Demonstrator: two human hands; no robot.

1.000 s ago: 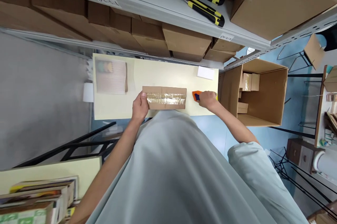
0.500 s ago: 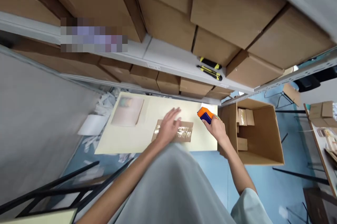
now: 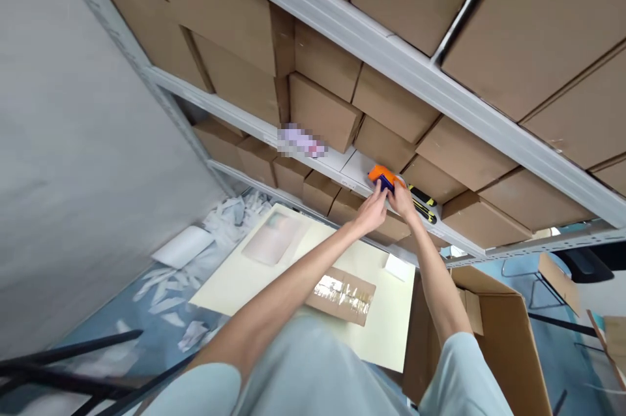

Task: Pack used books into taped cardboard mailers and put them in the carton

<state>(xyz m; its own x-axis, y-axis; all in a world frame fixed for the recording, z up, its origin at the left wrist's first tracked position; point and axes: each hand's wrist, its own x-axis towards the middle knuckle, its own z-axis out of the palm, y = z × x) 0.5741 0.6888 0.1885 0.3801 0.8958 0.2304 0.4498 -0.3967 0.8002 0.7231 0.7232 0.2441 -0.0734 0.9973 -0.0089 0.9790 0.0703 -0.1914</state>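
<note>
My right hand (image 3: 402, 199) grips an orange and dark blue tape dispenser (image 3: 381, 176) at the front of the shelf. Against the dispenser's lower side, my left hand (image 3: 370, 212) has its fingers drawn together on it; the fingertips are partly hidden. Below my forearms, a flat cardboard box (image 3: 345, 298) with shiny clear tape across its top lies on the cream table (image 3: 229, 282). Two black and yellow box cutters (image 3: 423, 196) lie on the shelf just right of my right hand.
Shelves (image 3: 342, 18) packed with cardboard boxes (image 3: 323, 109) rise in front of me. An open carton (image 3: 508, 331) stands right of the table. A clear plastic bag (image 3: 274, 238) and a white slip (image 3: 398, 267) lie on the table. Paper scraps (image 3: 220, 233) cover the floor at left.
My right hand has raised the tape dispenser from over the table to the shelf. My left hand has left the taped box and joined it there. The view has tilted upward.
</note>
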